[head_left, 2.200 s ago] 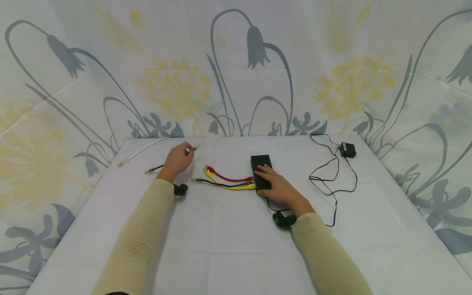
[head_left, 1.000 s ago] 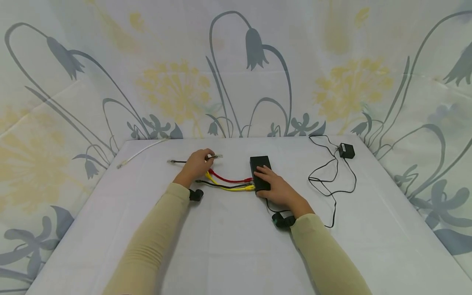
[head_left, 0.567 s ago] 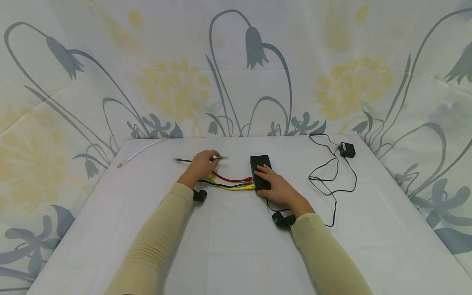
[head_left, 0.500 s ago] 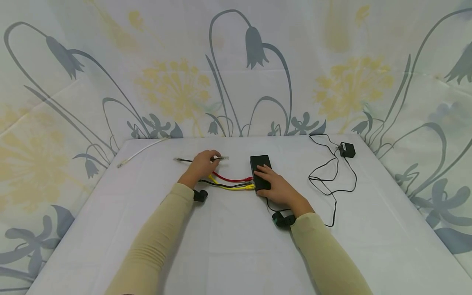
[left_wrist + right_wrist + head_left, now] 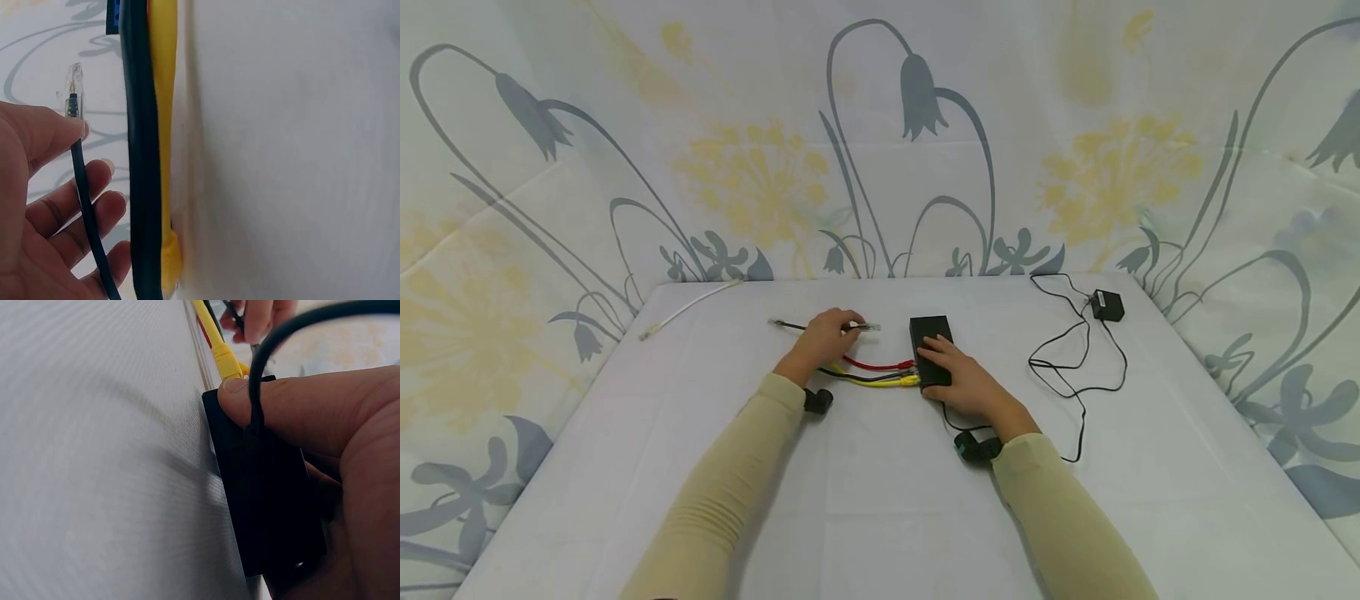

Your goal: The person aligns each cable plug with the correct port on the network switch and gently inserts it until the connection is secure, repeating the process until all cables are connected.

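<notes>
Between thumb and fingertips, my left hand [image 5: 826, 339] pinches a black Ethernet cable [image 5: 790, 325] just behind its clear plug [image 5: 75, 84]. That plug points right, towards a black network switch [image 5: 930, 326], with a gap between them; the cable's other end trails left. My right hand [image 5: 964, 382] holds the switch on the table, fingers spread over its top and thumb on its near end. Red [image 5: 880, 367], black [image 5: 863, 378] and yellow [image 5: 887, 383] Ethernet cables run from the switch's left side. My left hand hides their far ends in the head view.
At the back left of the white table [image 5: 880, 500] lies a white cable [image 5: 692, 308]. A black power adapter [image 5: 1107, 305] sits at the back right, its thin black cord [image 5: 1086, 388] looping over the table and under my right wrist. A floral cloth [image 5: 880, 142] hangs behind.
My left hand has carried the black Ethernet cable rightward from the table's left side, over the plugged cables and closer to the switch. My right hand and the switch have stayed put.
</notes>
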Motion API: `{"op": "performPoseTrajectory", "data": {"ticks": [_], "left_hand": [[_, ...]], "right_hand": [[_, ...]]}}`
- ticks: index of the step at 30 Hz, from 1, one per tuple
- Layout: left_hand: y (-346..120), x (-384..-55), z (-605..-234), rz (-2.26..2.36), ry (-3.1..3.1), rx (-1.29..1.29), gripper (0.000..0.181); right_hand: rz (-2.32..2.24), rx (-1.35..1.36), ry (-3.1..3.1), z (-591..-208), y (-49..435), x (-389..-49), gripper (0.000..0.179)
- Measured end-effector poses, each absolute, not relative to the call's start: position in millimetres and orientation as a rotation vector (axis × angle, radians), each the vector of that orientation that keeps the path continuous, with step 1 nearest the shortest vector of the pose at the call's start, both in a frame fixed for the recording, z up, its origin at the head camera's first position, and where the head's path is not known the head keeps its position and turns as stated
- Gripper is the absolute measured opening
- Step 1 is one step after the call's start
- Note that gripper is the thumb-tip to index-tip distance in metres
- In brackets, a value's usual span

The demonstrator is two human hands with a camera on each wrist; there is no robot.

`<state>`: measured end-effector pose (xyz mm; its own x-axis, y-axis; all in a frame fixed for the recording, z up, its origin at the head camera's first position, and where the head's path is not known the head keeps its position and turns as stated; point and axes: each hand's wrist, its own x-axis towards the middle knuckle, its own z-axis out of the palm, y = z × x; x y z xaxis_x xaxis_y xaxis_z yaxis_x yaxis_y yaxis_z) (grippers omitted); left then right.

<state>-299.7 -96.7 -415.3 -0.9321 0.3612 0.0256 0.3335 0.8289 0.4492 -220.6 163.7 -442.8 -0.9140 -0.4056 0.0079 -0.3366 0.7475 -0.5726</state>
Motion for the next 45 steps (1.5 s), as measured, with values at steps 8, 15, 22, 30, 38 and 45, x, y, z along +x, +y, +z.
{"op": "performPoseTrajectory", "data": {"ticks": [8, 15, 22, 30, 38, 45], "left_hand": [[-88, -298, -421, 0.690, 2.920, 0.621, 0.027], [-81, -293, -425, 0.698, 2.884, 0.629, 0.026], [-76, -292, -426, 0.722, 2.882, 0.674, 0.027], [-69, -289, -423, 0.732, 2.859, 0.673, 0.026], [-61, -287, -419, 0.694, 2.834, 0.660, 0.025], [-57, -284, -418, 0.657, 2.840, 0.702, 0.024]], "right_hand": [[-0.882, -0.580, 2.816, -443, 162, -219, 0.065], [-0.874, -0.586, 2.811, -447, 162, -218, 0.065], [-0.877, -0.591, 2.825, -448, 162, -219, 0.064], [-0.882, -0.602, 2.827, -446, 163, -220, 0.065], [-0.870, -0.617, 2.837, -445, 165, -223, 0.064], [-0.875, -0.604, 2.825, -442, 165, -222, 0.065]]}}
